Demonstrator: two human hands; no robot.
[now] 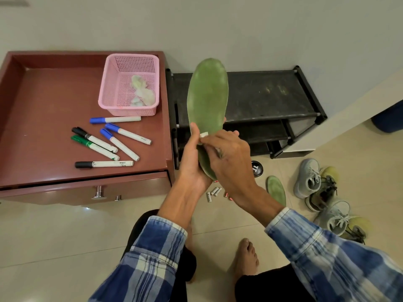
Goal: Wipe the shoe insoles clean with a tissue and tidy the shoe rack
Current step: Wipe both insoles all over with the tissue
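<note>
Plaid sleeves [157, 247], lower frame. Left hand [192, 164]: fingers curled round heel end of green insole [207, 99], centre frame, long axis up-frame, toe uppermost. Right hand [231, 162]: fingertips clamped on tissue [204, 135], pressed against insole; most of its length lies above them.

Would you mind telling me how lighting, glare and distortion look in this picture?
Head view: soft, even indoor light, faint shadows; glare streaks the glossy front edge of the cabinet and spots the floor; wide-angle distortion bows the cabinet and shoe rack; the insole looks sharp.
</note>
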